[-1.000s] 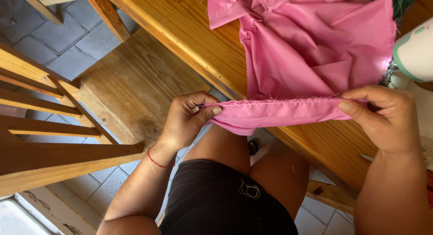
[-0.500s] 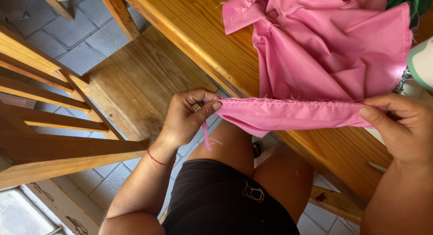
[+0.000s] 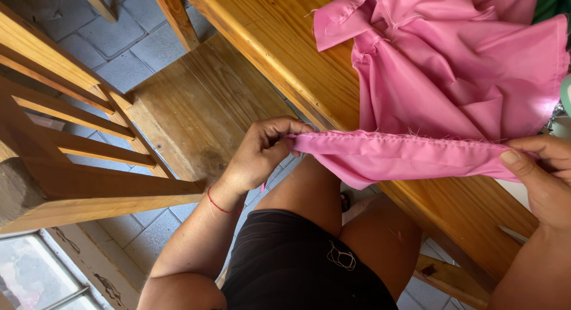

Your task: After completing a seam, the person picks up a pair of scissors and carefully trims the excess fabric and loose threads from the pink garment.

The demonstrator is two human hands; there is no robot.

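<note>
A pink garment (image 3: 452, 78) lies bunched on a wooden table (image 3: 267, 42), with one stitched edge pulled off the table over my lap. My left hand (image 3: 262, 152) pinches the left end of that pink seam strip (image 3: 404, 155). My right hand (image 3: 538, 173) pinches its right end at the frame's right side, thumb on top. The strip is stretched nearly taut between both hands, frayed threads showing along the seam. A red thread bracelet circles my left wrist.
A wooden chair (image 3: 77, 137) stands to my left with its seat (image 3: 196, 107) beside the table edge. Grey floor tiles (image 3: 119, 42) lie below. A green cloth (image 3: 550, 3) shows at the top right corner. My knees in black shorts (image 3: 297, 268) sit under the table.
The view has shifted a little. My right hand slid further right along the strip, stretching the seam longer. My left hand keeps its pinch on the left end.
</note>
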